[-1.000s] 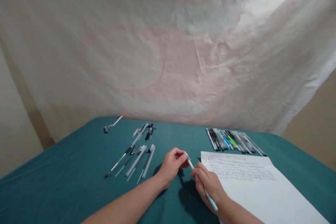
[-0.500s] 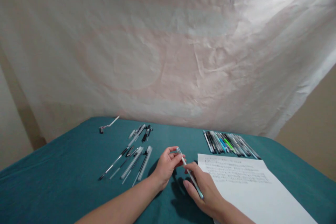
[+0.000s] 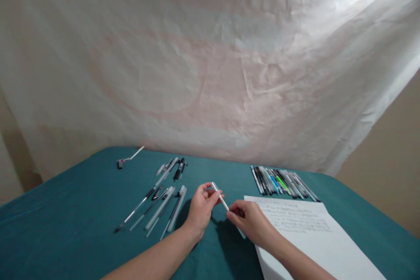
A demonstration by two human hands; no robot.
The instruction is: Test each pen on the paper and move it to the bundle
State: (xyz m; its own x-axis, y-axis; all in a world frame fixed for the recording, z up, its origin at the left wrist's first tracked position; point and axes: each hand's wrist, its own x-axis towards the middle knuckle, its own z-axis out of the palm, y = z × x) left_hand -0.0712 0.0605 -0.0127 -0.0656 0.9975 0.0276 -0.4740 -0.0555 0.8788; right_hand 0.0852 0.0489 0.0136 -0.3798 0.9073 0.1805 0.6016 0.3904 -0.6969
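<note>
A slim white pen is held slantwise above the green cloth between my two hands. My left hand pinches its upper end, where a clear cap-like part shows. Lower down, the fingers of my right hand are closed round the barrel, and a pale tip pokes out beneath them. Part of the barrel is hidden by the right fingers. Beside the right hand lies a sheet of paper with lines of handwriting across its upper part.
A row of pens lies at the back right. On the left are taken-apart pens and clear barrels, with a smaller group behind them. A thin white stick with a dark end lies far left. A pale sheet hangs behind the table.
My right hand's fingers have curled round the pen's lower part, covering more of it. The left hand still pinches the upper end. The view has shifted slightly.
</note>
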